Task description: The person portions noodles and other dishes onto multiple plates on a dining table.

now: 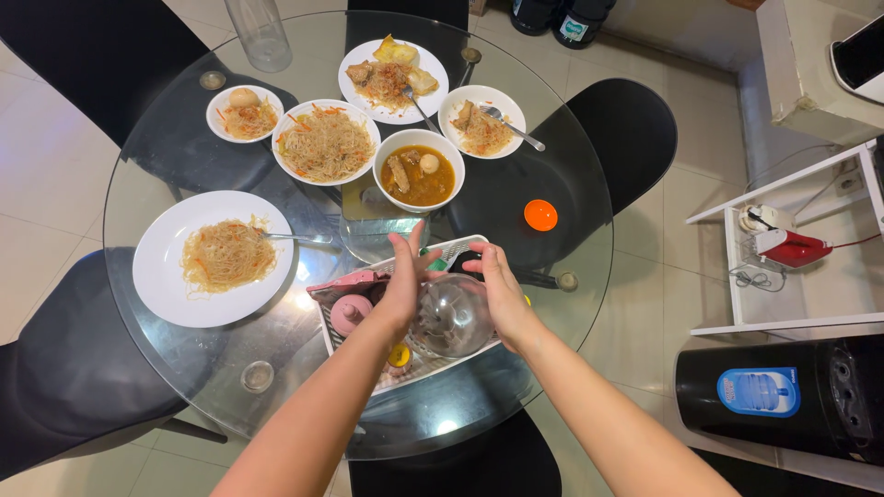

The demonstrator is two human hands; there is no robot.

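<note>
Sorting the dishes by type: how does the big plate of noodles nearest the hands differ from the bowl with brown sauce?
The plate of noodles is wide, flat, holding pale dry noodles; the bowl of brown sauce is smaller, deep, holding liquid with chunks. A utensil rests on the plate; none shows in the bowl. Both are white and round.
</note>
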